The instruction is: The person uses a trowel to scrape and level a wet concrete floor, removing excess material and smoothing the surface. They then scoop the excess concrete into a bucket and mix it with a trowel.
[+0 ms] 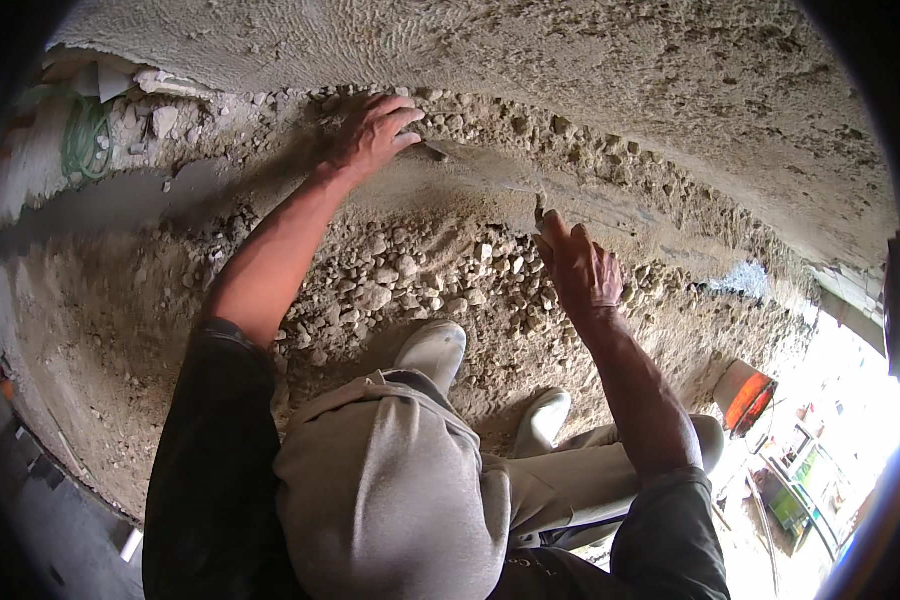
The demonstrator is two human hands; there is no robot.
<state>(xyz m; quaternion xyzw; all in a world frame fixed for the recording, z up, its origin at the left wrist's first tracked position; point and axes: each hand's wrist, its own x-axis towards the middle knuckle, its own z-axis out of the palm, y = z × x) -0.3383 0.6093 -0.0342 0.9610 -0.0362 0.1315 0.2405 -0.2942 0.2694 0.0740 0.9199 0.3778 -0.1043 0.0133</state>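
Observation:
My left hand (378, 135) reaches to the base of the wall, over loose stones. Its fingers are apart and slightly bent, and I see nothing in them. A small dark piece (435, 152) lies just beside its thumb. My right hand (582, 268) is closed round the handle of what looks like a trowel (541, 208); the handle's end sticks out past the fingers. Its flat blade seems to lie along a smooth strip of mortar (490, 178), though it blends in with the grey surface. That strip runs between the stony wall edge and a bed of loose stones (375, 297).
A rough plastered wall (570, 60) rises along the far side. Coiled green hose (87, 140) lies at the far left. An orange bucket (745, 398) sits at the right, near a bright opening with assorted gear. My light boots (433, 352) stand on the rubble.

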